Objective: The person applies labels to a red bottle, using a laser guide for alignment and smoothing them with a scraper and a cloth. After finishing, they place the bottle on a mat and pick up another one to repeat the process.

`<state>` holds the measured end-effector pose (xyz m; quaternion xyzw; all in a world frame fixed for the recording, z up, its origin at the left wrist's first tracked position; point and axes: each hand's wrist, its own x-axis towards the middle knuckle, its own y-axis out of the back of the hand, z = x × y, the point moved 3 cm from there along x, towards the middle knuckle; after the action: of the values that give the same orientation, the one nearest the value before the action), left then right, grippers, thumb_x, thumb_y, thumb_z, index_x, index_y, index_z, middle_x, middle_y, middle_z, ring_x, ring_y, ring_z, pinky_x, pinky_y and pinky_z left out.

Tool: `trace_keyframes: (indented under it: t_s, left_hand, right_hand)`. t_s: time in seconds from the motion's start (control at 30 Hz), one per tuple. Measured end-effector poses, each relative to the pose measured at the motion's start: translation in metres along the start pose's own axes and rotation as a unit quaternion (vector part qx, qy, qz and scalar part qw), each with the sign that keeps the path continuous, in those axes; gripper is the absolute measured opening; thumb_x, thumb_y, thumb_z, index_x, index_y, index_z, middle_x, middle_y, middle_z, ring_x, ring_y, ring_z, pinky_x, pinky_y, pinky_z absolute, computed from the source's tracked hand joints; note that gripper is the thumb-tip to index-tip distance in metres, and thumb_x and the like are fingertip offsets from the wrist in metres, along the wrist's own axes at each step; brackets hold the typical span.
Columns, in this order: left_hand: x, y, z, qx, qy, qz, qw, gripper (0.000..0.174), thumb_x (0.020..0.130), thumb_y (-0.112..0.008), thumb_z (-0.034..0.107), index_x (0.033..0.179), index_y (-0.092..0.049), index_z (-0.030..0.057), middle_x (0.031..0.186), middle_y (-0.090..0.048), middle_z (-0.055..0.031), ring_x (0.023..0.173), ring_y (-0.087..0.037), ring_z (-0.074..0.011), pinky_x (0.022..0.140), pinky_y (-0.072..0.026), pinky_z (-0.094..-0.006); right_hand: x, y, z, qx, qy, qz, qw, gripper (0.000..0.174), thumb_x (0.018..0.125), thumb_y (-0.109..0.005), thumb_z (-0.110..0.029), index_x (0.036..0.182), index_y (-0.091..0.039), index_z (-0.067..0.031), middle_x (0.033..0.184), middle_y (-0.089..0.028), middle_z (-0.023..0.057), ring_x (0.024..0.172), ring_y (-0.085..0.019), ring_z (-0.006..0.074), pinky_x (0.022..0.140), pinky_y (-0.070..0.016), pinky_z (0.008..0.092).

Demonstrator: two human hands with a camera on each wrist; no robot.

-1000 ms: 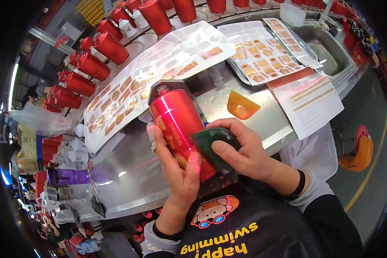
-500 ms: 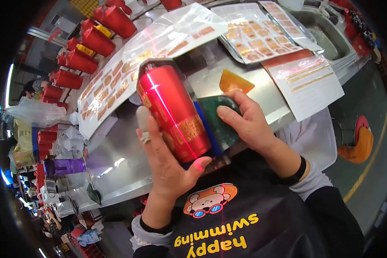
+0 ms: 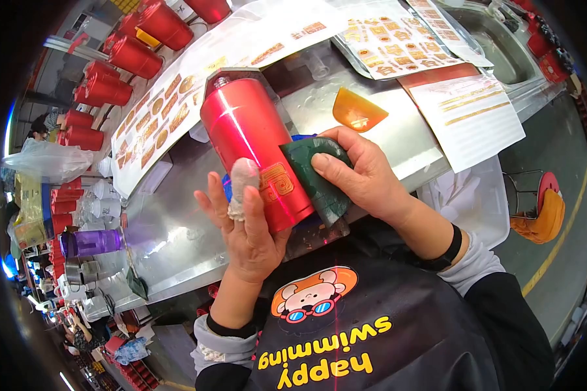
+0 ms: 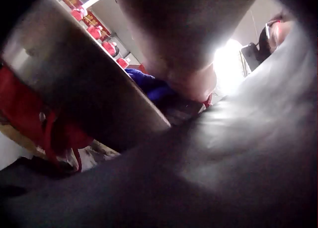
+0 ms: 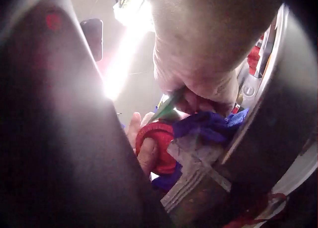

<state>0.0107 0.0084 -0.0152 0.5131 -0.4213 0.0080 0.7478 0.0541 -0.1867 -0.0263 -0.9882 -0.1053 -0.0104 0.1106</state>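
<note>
A glossy red bottle (image 3: 244, 137) with a threaded neck lies slanted in a grey holder (image 3: 238, 73), over blue cloth. One square gold decal (image 3: 276, 182) shows near its base. My left hand (image 3: 251, 238) rests at the base end with fingers extended and spread. Its index finger, in a white finger cover (image 3: 244, 176), lies against the bottle. In the right wrist view, the left thumb (image 5: 147, 153) touches the red base (image 5: 166, 151). My right hand (image 3: 365, 173) pinches a dark green flat scraper (image 3: 313, 173), whose edge overlaps the bottle's right side.
An orange scraper (image 3: 359, 111) lies on the steel table (image 3: 176, 241). Sheets of gold decals (image 3: 398, 39) and a white striped sheet (image 3: 473, 124) lie beyond, near a sink (image 3: 486, 39). Several red bottles (image 3: 134, 57) stand at back left. A purple cup (image 3: 91, 243) lies left.
The bottle has turned, so different gold decals face up. The scraper moved off to the right, then back over the bottle's side. The left fingers shifted onto the bottle near its base.
</note>
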Motion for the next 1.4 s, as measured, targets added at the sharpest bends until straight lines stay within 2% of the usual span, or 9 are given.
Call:
trace_keyframes:
  t_s: [0.37,0.47,0.53,0.7,0.83,0.93,1.0,1.17,1.4]
  left_hand:
    - [0.005,0.003,0.015,0.019,-0.105,0.050,0.993,0.031,0.086,-0.064,0.009,0.115,-0.067,0.0186,0.111,-0.064,-0.0008,0.121,-0.052,-0.0272,0.118,-0.0096,-0.0598]
    - [-0.010,0.005,0.010,-0.052,-0.026,0.085,0.995,0.035,0.081,-0.067,0.007,0.116,-0.064,0.0140,0.115,-0.063,-0.0088,0.122,-0.051,-0.0326,0.117,-0.0104,-0.0606]
    - [-0.019,0.012,0.008,-0.039,0.008,0.065,0.997,0.043,0.079,-0.066,0.006,0.121,-0.058,0.0070,0.123,-0.059,-0.0197,0.126,-0.048,-0.0390,0.116,-0.0107,-0.0618]
    - [-0.033,0.008,0.007,-0.024,0.021,0.076,0.997,0.047,0.082,-0.064,0.004,0.127,-0.052,0.0013,0.127,-0.055,-0.0247,0.129,-0.045,-0.0413,0.115,-0.0126,-0.0631]
    - [-0.036,0.011,0.006,-0.019,-0.014,0.082,0.996,0.045,0.082,-0.066,0.004,0.125,-0.054,0.0016,0.125,-0.056,-0.0215,0.126,-0.047,-0.0394,0.114,-0.0152,-0.0624]
    - [-0.038,0.012,0.007,-0.033,-0.008,0.087,0.996,0.049,0.082,-0.069,0.011,0.127,-0.052,0.0019,0.127,-0.053,-0.0221,0.129,-0.044,-0.0383,0.115,-0.0152,-0.0614]
    - [-0.039,0.011,0.004,-0.065,0.025,0.114,0.991,0.056,0.083,-0.071,0.016,0.132,-0.048,0.0016,0.132,-0.049,-0.0238,0.132,-0.039,-0.0395,0.115,-0.0146,-0.0611]
    - [-0.025,0.008,0.002,-0.056,0.053,0.059,0.995,0.070,0.086,-0.069,0.027,0.143,-0.037,0.0001,0.141,-0.041,-0.0278,0.137,-0.031,-0.0440,0.114,-0.0130,-0.0612]
    - [-0.022,0.002,-0.003,-0.034,-0.002,0.034,0.999,0.058,0.091,-0.063,0.022,0.141,-0.042,0.0014,0.137,-0.049,-0.0249,0.133,-0.040,-0.0443,0.114,-0.0134,-0.0621]
  right_hand:
    - [0.011,0.008,-0.011,-0.080,0.012,0.004,0.997,0.023,0.091,-0.066,-0.020,0.105,-0.061,-0.0022,0.091,-0.066,0.0047,0.083,-0.060,0.0087,0.073,-0.0494,0.0256]
    - [0.009,-0.003,-0.047,-0.404,0.426,0.024,0.809,0.023,0.078,-0.071,-0.011,0.100,-0.065,-0.0088,0.077,-0.054,0.0043,0.072,-0.056,0.0198,0.067,-0.0445,0.0319]
    - [-0.014,-0.017,-0.058,-0.419,0.474,-0.075,0.770,0.026,0.074,-0.070,-0.011,0.100,-0.067,-0.0124,0.077,-0.050,0.0041,0.072,-0.053,0.0219,0.066,-0.0405,0.0342]
    - [0.008,-0.008,-0.056,-0.363,0.407,-0.051,0.836,0.034,0.064,-0.077,-0.004,0.097,-0.068,-0.0106,0.081,-0.051,0.0038,0.077,-0.054,0.0239,0.069,-0.0413,0.0366]
    - [-0.009,-0.010,-0.064,-0.259,0.313,-0.277,0.871,0.035,0.070,-0.079,-0.003,0.104,-0.071,-0.0092,0.086,-0.056,0.0075,0.077,-0.055,0.0217,0.064,-0.0426,0.0308]
    - [0.006,-0.009,-0.058,-0.339,0.393,-0.051,0.853,0.036,0.063,-0.078,-0.005,0.098,-0.069,-0.0116,0.082,-0.054,0.0045,0.078,-0.055,0.0252,0.068,-0.0412,0.0375]
    - [-0.005,-0.013,-0.059,-0.394,0.404,-0.125,0.816,0.035,0.067,-0.080,-0.011,0.100,-0.068,-0.0094,0.083,-0.057,0.0055,0.080,-0.058,0.0257,0.070,-0.0446,0.0352]
    - [0.000,-0.017,-0.037,-0.118,0.056,-0.052,0.990,0.020,0.091,-0.067,-0.018,0.102,-0.064,-0.0016,0.083,-0.065,0.0035,0.076,-0.058,0.0068,0.066,-0.0478,0.0246]
    - [0.009,-0.003,-0.005,-0.060,0.027,0.030,0.997,0.023,0.093,-0.068,-0.023,0.099,-0.063,-0.0015,0.080,-0.062,0.0001,0.073,-0.055,0.0042,0.064,-0.0475,0.0221]
